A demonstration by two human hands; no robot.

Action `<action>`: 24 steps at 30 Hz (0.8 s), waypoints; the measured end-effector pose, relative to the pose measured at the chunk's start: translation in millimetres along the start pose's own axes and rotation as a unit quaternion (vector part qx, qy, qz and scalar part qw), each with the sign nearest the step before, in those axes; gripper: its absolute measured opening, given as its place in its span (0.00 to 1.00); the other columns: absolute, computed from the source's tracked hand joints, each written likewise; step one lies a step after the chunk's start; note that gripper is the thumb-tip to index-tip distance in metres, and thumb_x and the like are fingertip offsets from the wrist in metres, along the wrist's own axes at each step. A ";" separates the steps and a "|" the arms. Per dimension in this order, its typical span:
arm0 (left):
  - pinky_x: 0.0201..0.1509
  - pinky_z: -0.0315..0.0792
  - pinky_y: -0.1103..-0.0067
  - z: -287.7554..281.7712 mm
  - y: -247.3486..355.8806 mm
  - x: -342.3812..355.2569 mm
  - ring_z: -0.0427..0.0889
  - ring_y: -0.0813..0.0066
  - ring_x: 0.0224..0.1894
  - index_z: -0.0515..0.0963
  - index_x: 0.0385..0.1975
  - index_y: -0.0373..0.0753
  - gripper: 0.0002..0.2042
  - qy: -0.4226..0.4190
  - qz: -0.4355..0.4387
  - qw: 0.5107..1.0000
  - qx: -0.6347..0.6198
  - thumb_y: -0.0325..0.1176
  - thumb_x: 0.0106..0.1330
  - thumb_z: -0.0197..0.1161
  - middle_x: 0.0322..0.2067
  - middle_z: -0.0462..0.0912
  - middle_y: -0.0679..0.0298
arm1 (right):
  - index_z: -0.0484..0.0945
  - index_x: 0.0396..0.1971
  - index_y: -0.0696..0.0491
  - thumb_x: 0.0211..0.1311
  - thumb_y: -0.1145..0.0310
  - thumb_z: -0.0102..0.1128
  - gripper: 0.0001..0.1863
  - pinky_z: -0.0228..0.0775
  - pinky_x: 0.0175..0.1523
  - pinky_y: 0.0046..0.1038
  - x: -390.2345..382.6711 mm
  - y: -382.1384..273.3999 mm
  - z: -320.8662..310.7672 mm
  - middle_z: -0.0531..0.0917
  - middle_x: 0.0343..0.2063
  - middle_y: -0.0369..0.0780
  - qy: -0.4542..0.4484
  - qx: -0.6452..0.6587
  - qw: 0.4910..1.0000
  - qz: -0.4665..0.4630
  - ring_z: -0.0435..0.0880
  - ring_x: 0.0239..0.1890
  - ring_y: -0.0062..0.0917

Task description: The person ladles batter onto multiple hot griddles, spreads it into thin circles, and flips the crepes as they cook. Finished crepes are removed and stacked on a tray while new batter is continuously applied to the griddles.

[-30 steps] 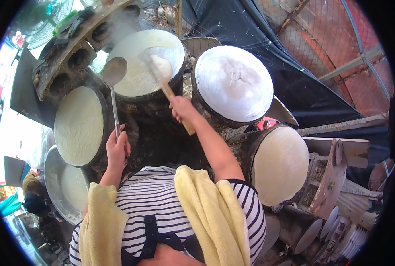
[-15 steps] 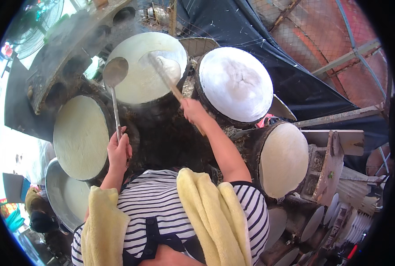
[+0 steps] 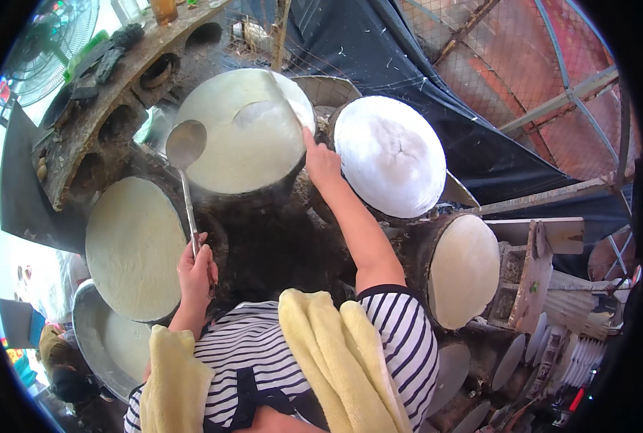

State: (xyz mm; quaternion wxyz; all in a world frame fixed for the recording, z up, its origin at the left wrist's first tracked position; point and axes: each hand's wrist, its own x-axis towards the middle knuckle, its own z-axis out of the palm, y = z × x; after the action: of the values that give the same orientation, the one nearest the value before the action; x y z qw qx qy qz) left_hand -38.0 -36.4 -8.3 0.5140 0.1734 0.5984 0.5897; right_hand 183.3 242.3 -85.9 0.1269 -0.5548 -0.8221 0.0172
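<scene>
My left hand (image 3: pixel 197 268) is closed around the handle of a long metal ladle (image 3: pixel 187 144), whose bowl hangs over the left edge of the far round griddle. Pale batter (image 3: pixel 242 159) covers that griddle in a thin sheet, with a smoother patch near its middle. My right hand (image 3: pixel 324 160) grips a thin wooden spreader stick (image 3: pixel 290 108), index finger stretched along it. The stick lies across the right part of the batter. Nearer on the left, another griddle carries a pale sheet of batter (image 3: pixel 134 249).
To the right stand a white-coated griddle (image 3: pixel 390 155) and one with a pale flat sheet (image 3: pixel 466 270). A metal basin of batter (image 3: pixel 94 339) sits at lower left. A sooty ledge with holes (image 3: pixel 119 123) runs along the far left; black sheeting (image 3: pixel 379 65) hangs behind.
My right hand has swung the stick from the batter's middle to its right edge, and the thick white mound there is now spread flatter. My left hand still holds the ladle over the left edge.
</scene>
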 end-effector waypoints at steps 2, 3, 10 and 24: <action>0.13 0.59 0.88 -7.0 0.9 -1.8 0.66 0.86 0.12 0.68 0.51 0.32 0.15 0.018 0.014 1.000 0.009 0.29 0.67 0.51 0.19 0.67 0.71 | 0.55 0.64 0.45 0.56 0.74 0.44 0.32 0.73 0.31 0.43 -4.6 -25.8 -24.1 0.79 0.27 0.50 -0.016 0.040 0.999 0.023 0.81 0.26 0.43; 0.13 0.59 0.88 -8.8 -0.6 -5.6 0.66 0.86 0.12 0.68 0.51 0.32 0.14 0.025 0.014 1.000 0.014 0.28 0.67 0.51 0.19 0.67 0.71 | 0.56 0.64 0.45 0.57 0.74 0.43 0.31 0.73 0.31 0.43 -15.2 -32.4 -32.0 0.79 0.28 0.51 -0.029 0.057 0.997 0.038 0.81 0.26 0.44; 0.13 0.59 0.88 0.4 -7.5 9.0 0.66 0.86 0.12 0.67 0.52 0.31 0.15 -0.012 -0.010 1.000 -0.002 0.29 0.67 0.51 0.20 0.67 0.71 | 0.53 0.64 0.44 0.60 0.70 0.41 0.29 0.70 0.41 0.45 46.3 -12.9 -9.6 0.81 0.32 0.52 -0.086 0.057 0.992 0.071 0.81 0.35 0.46; 0.13 0.59 0.88 18.9 -9.3 21.4 0.66 0.86 0.12 0.67 0.52 0.32 0.16 -0.030 -0.024 0.999 -0.009 0.29 0.67 0.51 0.21 0.69 0.71 | 0.59 0.61 0.46 0.57 0.72 0.44 0.29 0.72 0.34 0.45 -23.4 -33.8 8.1 0.80 0.24 0.50 -0.014 0.154 0.982 0.108 0.82 0.30 0.44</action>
State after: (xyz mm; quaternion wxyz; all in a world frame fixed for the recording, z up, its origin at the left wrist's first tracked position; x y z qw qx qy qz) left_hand -27.6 -11.3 -21.1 0.5467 0.1721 0.5816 0.5772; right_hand 159.1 208.9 -92.4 0.1962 -0.6135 -0.7469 0.1650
